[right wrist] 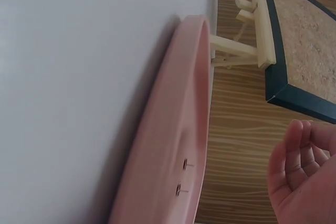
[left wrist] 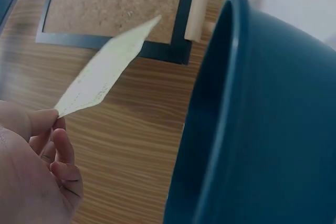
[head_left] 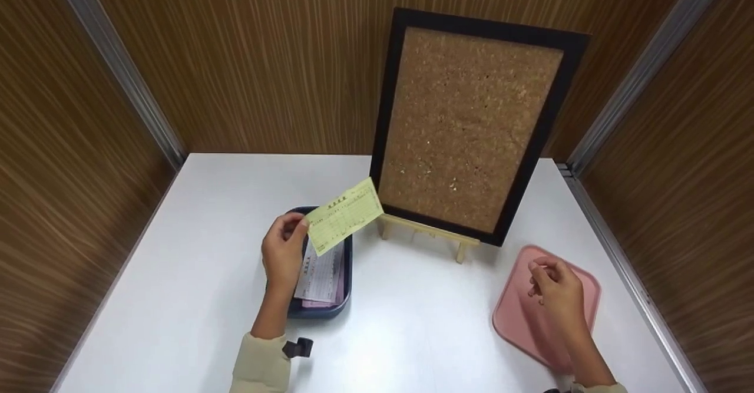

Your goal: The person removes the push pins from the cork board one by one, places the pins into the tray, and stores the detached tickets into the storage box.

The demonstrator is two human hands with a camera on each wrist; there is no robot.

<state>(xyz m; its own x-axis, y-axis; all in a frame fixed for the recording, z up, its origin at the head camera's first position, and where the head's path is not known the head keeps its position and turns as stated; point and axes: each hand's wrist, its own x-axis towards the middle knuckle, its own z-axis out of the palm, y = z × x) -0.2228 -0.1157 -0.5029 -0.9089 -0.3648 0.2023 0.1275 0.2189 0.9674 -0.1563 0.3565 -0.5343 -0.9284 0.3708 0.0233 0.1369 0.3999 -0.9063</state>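
My left hand pinches a yellow printed paper slip by its lower left corner, between thumb and fingers. The slip tilts up to the right over a dark blue bin, where a white printed slip lies over pink paper. In the left wrist view the bin's outer wall stands beside the hand. Above a pink tray hovers my right hand, its fingers loosely curled; I see nothing held. Small pins lie in the tray, partly hidden by the hand in the head view.
A black-framed cork board leans on a small wooden easel at the back, with pale marks low on the cork. Wood-grain walls with metal corner strips enclose the white table.
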